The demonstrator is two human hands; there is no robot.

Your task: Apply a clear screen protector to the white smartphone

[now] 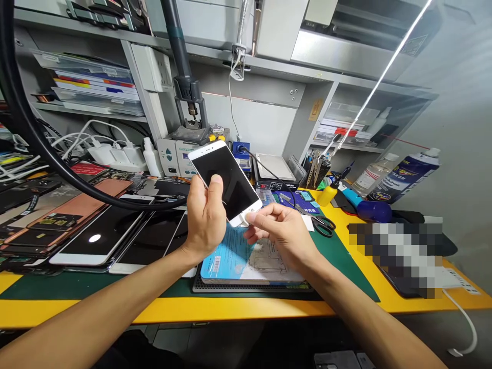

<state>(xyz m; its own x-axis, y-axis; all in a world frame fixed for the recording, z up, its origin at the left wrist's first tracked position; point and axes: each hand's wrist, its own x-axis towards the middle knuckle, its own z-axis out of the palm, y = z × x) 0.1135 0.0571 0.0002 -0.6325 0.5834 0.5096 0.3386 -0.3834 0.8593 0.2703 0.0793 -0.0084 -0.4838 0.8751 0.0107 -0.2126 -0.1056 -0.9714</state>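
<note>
A white smartphone (225,179) with a black, unlit screen is tilted up in my left hand (205,218), its thumb across the front and its fingers behind. My right hand (279,233) comes in from the right, with thumb and forefinger pinched at the phone's lower end. Anything small between those fingertips is hidden. Below both hands lies a blue printed card or package (226,256) on a dark rubber mat (249,288).
Several phones and screen panels (100,238) lie to the left on a green mat (342,261) atop a yellow bench (230,310). A thick black hose (46,154) curves across the left. Scissors (325,226), bottles, a spray can (403,179) and a soldering station (184,156) stand behind.
</note>
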